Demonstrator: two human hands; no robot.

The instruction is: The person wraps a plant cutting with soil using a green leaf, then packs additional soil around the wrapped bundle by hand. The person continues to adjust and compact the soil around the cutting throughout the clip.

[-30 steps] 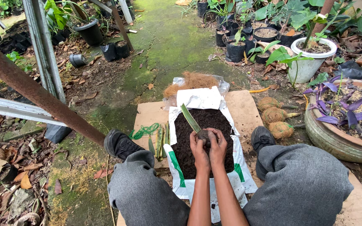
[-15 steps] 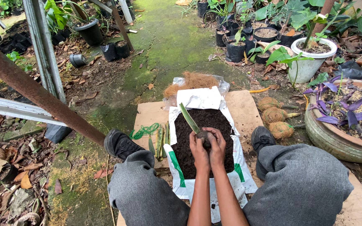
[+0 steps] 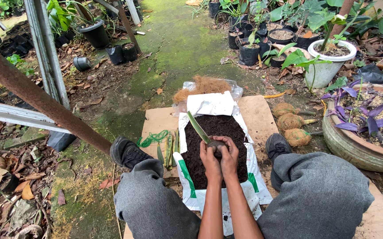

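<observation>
Head view: I see my left hand (image 3: 210,160) and my right hand (image 3: 229,156) pressed together, both cupped tight around a small dark ball of soil (image 3: 216,144) that shows between the fingertips. A long green leaf cutting (image 3: 198,127) sticks out of that ball and slants up toward the far left, clear of the fingers. Both hands hover just over the dark potting soil (image 3: 215,132) that fills an opened white sack (image 3: 211,104), which lies flat between my knees; the ball sits above the near middle of that soil.

The sack rests on a sheet of brown cardboard (image 3: 258,116) spread over the mossy ground. Just left of the sack lie several more green cuttings (image 3: 170,149) side by side, with a tangle of green string (image 3: 152,138) just beyond them to the left. Behind the sack's far end is a clear bag of brown coconut fibre (image 3: 203,85). To the right, at the cardboard's edge, sit three fibre-wrapped balls (image 3: 290,121), close together.

My black shoes (image 3: 127,152) rest on either side of the sack. Further right stands a wide glazed planter (image 3: 351,145) with purple-leaved plants, and beyond it a white pot (image 3: 327,67). A rusty pipe (image 3: 36,98) crosses the left side diagonally.
</observation>
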